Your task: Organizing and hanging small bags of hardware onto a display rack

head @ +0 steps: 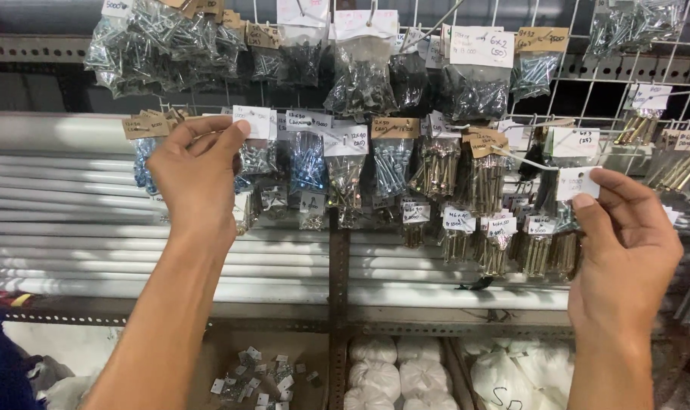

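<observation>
at six o'clock, white tied sacks (394,372) and loose metal brackets (258,376) sit in bins. the right hand (626,254), at three o'clock, pinches a white tag (578,183) on a bag of brass screws (561,247). the left hand (195,178), at ten o'clock, grips a white-tagged screw bag (255,148) – both hang on the wire rack (512,15) beyond.

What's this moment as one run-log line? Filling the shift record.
left hand: pinching white tag | right hand: pinching white label | both on hanging screw bags

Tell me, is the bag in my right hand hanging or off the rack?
Cannot tell: the right hand pinches the bag's tag, but its hook is hidden.
</observation>
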